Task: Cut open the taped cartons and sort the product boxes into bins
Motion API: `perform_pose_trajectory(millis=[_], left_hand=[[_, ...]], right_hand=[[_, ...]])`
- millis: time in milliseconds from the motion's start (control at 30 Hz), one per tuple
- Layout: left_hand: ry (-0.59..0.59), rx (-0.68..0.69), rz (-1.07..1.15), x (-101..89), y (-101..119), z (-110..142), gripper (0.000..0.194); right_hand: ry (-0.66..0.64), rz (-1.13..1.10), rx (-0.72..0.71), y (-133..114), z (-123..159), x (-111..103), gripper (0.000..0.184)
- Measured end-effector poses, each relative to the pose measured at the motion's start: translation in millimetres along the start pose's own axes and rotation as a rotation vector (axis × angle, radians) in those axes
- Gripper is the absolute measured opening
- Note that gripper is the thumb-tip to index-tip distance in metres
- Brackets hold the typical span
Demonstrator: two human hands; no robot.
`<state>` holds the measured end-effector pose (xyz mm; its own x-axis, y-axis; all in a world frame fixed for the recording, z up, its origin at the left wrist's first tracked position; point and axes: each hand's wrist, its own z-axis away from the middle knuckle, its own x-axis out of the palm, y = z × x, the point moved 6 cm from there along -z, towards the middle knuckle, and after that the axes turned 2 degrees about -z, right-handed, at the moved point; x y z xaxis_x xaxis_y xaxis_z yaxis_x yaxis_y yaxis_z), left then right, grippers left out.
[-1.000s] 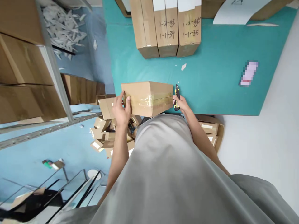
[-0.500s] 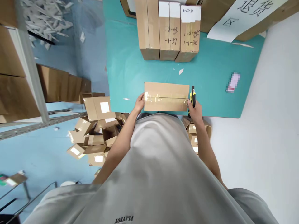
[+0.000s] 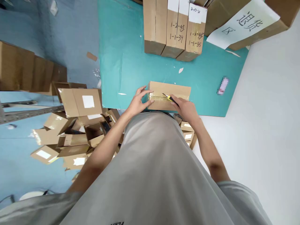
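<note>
A long brown cardboard box (image 3: 170,87) with clear tape along its middle seam lies near the front edge of the teal table. My left hand (image 3: 138,101) is at its left end, thumb and fingers spread, with the tips touching the taped top. A yellow and black utility knife (image 3: 172,99) is gripped in my right hand (image 3: 187,109), above the right half of the box. Its blade points left, close to the seam; whether it cuts into the tape I cannot tell.
Three closed boxes (image 3: 174,43), some with handwritten numbers, stand at the back of the teal table (image 3: 122,72). A larger carton with a paper sign (image 3: 243,23) is at back right. A blurred pinkish item (image 3: 222,86) lies right. Opened cartons (image 3: 79,128) pile up on the floor at left.
My right hand has moved left from the box's right end to over its top, turning the knife toward the seam. My left hand's fingers have spread onto the box top. The view has shifted.
</note>
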<state>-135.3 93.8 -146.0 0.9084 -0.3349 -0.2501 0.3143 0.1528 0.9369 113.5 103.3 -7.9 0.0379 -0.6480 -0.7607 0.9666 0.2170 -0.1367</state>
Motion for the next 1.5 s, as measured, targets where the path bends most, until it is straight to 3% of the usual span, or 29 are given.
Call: perform_pose_trajectory(millis=[100, 233, 667, 1033, 1133, 1200, 1300, 1500], left_hand=[[-0.054, -0.005, 0.000, 4.8, -8, -1, 0.063], [-0.089, -0.030, 0.065, 10.4, -17, -1, 0.061], [-0.085, -0.084, 0.129, 12.2, -19, -3, 0.062], [0.047, -0.148, 0.124, 15.7, -23, -1, 0.059], [0.067, -0.159, 0.078, 13.7, -20, 2, 0.059], [0.087, -0.163, 0.065, 12.9, -18, 3, 0.058], [0.116, -0.167, 0.072, 14.3, -17, 5, 0.058], [0.179, -0.205, 0.068, 12.9, -14, 5, 0.059]], right_hand=[[-0.131, 0.198, -0.073, -30, -14, -7, 0.058], [-0.196, 0.327, -0.146, -48, -27, -9, 0.058], [-0.248, 0.456, -0.266, -60, -43, -22, 0.060], [-0.198, 0.304, -0.369, -66, -60, -21, 0.053], [-0.206, 0.302, -0.324, -43, -53, -23, 0.049], [-0.239, 0.316, -0.240, -12, -43, -22, 0.046], [-0.240, 0.316, -0.115, 50, -21, -19, 0.048], [-0.063, 0.289, 0.149, 189, 20, -5, 0.048]])
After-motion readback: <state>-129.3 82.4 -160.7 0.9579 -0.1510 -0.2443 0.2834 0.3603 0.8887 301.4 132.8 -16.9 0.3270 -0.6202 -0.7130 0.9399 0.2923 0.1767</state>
